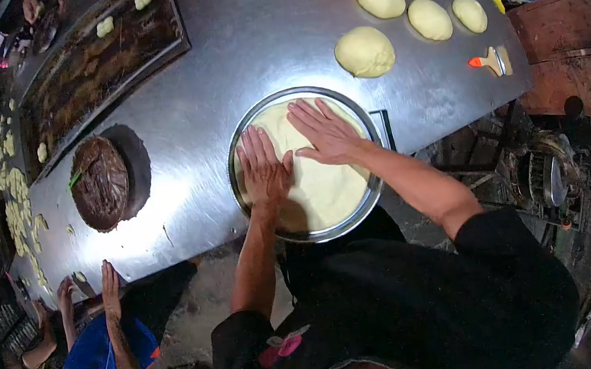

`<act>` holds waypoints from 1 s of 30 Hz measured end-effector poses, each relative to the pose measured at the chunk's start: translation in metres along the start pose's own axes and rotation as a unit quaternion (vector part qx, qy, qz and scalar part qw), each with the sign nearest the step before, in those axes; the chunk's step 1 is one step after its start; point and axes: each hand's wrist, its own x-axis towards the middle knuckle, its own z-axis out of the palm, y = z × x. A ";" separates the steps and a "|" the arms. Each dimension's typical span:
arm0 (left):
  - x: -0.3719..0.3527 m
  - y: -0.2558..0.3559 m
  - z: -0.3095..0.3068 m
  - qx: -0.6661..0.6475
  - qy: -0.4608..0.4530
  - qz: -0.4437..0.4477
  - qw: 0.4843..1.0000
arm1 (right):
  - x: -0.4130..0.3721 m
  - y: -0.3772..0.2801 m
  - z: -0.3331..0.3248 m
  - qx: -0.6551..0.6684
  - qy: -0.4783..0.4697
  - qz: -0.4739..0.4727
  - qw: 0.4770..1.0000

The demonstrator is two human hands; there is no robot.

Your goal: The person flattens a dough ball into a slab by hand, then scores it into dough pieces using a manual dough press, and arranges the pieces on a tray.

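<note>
Pale dough (319,190) lies flattened across a round metal pan (316,236) at the near edge of the steel table. My left hand (263,170) rests flat on the dough at the pan's left side, fingers pointing away from me. On the upper right part of the same dough lies my right hand (328,134), palm down with its fingers stretched out. The two thumbs nearly meet in the middle. Neither hand grips anything. The dough under both palms is hidden.
Several dough balls, one a large ball (364,52), sit on the steel table (259,45). A brush (495,61) lies at right. At left are a bowl of brown paste (101,184), a dark tray (109,63) and small dough pieces (15,192). A co-worker's hands (110,288) are at lower left.
</note>
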 end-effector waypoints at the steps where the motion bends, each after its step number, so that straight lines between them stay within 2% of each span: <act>1: -0.008 0.001 0.000 0.000 0.000 -0.004 1.000 | 0.001 0.002 -0.009 -0.034 0.015 -0.052 0.998; 2: -0.013 0.004 0.001 0.005 0.031 -0.015 0.999 | 0.011 0.006 -0.020 -0.037 0.014 -0.056 0.998; 3: -0.025 0.005 -0.002 0.012 0.056 -0.024 0.998 | 0.021 0.008 -0.030 0.120 -0.068 -0.023 0.990; 4: -0.028 0.008 -0.013 0.022 0.034 -0.037 0.999 | 0.031 0.009 -0.038 0.271 -0.140 0.009 0.952; 5: -0.015 0.010 -0.016 0.022 0.042 -0.036 0.998 | 0.032 0.006 -0.046 0.265 -0.136 0.006 0.954; 7: 0.015 0.024 -0.045 -0.043 -0.051 0.064 0.996 | 0.012 -0.007 -0.045 0.198 -0.042 -0.013 0.979; 8: 0.011 0.009 0.003 -0.062 -0.025 0.097 0.993 | 0.011 -0.009 -0.045 0.129 -0.102 -0.012 0.986; 9: 0.008 0.008 0.003 -0.060 -0.026 0.096 0.993 | -0.009 0.011 -0.005 -0.028 0.021 -0.057 0.998; 11: 0.018 0.006 0.002 -0.026 -0.011 0.082 0.996 | -0.005 0.013 -0.012 -0.014 0.025 -0.040 0.999; 12: 0.018 -0.005 0.000 -0.044 -0.042 0.101 0.993 | 0.008 0.006 -0.028 -0.003 -0.039 -0.005 0.999; 13: 0.027 -0.022 -0.011 -0.152 -0.072 0.110 0.980 | 0.017 -0.006 -0.040 0.014 -0.101 0.034 0.994; 14: 0.025 -0.030 -0.028 -0.246 -0.005 0.014 0.969 | 0.012 -0.017 -0.038 0.023 -0.004 0.028 0.999; 15: 0.027 -0.038 -0.041 -0.339 0.069 -0.077 0.935 | 0.022 -0.022 -0.040 -0.045 -0.092 0.008 0.995; 17: 0.031 -0.064 -0.029 -0.292 0.065 -0.083 0.951 | 0.023 -0.004 0.003 -0.052 0.019 -0.060 0.997; 19: 0.015 -0.080 -0.015 -0.246 0.063 -0.098 0.962 | 0.054 -0.024 -0.021 0.000 -0.110 0.007 0.994; 21: -0.009 -0.088 -0.017 -0.169 0.108 -0.042 0.979 | 0.056 -0.063 -0.013 0.013 -0.109 0.023 0.994; 22: -0.014 -0.087 -0.033 -0.173 -0.031 -0.091 0.980 | 0.044 -0.070 0.035 -0.062 -0.093 -0.046 0.993; 23: -0.007 -0.088 -0.040 -0.171 -0.023 -0.092 0.981 | 0.028 -0.086 0.034 -0.123 -0.061 -0.089 0.987; 25: -0.002 -0.087 -0.043 -0.258 -0.020 -0.170 0.951 | 0.027 -0.097 0.028 0.017 -0.172 -0.132 0.976; 27: 0.011 -0.095 -0.035 -0.268 -0.039 -0.173 0.947 | 0.026 -0.095 0.005 0.039 -0.175 -0.108 0.978; 29: 0.018 -0.104 -0.014 -0.265 -0.026 -0.047 0.963 | 0.045 -0.086 -0.003 0.048 -0.171 -0.090 0.980; 30: 0.014 -0.105 -0.006 -0.264 -0.036 -0.050 0.963 | 0.047 -0.080 0.008 -0.017 -0.115 -0.106 0.987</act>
